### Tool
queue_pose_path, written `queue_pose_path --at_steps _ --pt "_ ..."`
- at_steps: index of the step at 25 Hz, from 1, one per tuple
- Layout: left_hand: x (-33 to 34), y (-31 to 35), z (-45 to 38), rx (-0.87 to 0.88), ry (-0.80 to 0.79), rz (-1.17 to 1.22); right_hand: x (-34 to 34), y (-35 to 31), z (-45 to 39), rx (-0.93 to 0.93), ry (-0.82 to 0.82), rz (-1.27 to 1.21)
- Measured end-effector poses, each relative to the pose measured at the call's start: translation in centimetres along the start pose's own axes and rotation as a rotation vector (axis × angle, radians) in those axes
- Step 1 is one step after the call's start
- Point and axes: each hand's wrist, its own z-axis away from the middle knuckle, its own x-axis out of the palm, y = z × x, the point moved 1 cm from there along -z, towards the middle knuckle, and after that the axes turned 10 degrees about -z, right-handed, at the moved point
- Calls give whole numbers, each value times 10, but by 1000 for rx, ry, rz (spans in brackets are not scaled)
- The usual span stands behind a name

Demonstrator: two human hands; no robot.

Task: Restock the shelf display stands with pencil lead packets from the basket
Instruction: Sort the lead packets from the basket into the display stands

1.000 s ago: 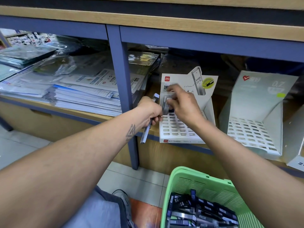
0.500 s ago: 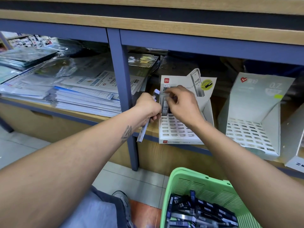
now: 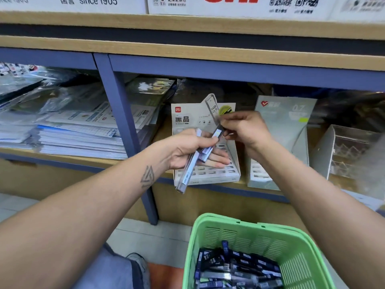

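My right hand [image 3: 243, 130] pinches one packet [image 3: 217, 133] by its end; left hand [image 3: 187, 151] grips spares [image 3: 188, 170]. Light, stiff, probably slippery.

The one camera sat on my head, looking forward and down along both my forearms. It faced the shelf [image 3: 208, 59] square on and close, with the display stand [image 3: 200, 113] near the middle of the frame. My left hand [image 3: 187, 149] and right hand [image 3: 245, 128] met just in front of it. The green basket [image 3: 291, 247] filled the lower right corner, nearest to me.
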Motion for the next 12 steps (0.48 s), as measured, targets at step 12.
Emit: queue_pose_path --at_steps 12 --pt "92 20 -79 152 318 -559 -146 -38 10 -127 100 94"
